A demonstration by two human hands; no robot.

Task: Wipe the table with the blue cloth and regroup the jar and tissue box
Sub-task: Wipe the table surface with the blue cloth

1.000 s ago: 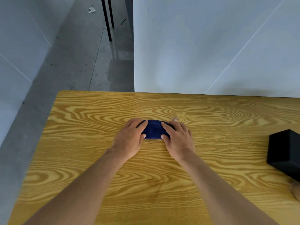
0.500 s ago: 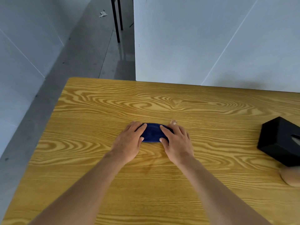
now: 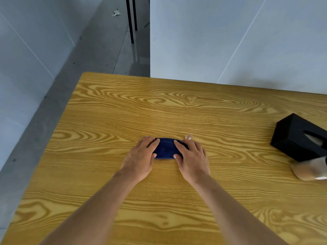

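Both ends of the small dark blue cloth lie hidden under the left hand and right hand. At the frame's right edge, the black rectangular tissue box is cut off, and the blurred clear jar below it too.

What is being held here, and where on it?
The small folded dark blue cloth, pressed flat on the wooden table: left hand on its left end, right hand on its right.

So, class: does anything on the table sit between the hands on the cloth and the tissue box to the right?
Nothing visible does. Both hands rest on the blue cloth; only bare table lies between them and the tissue box.
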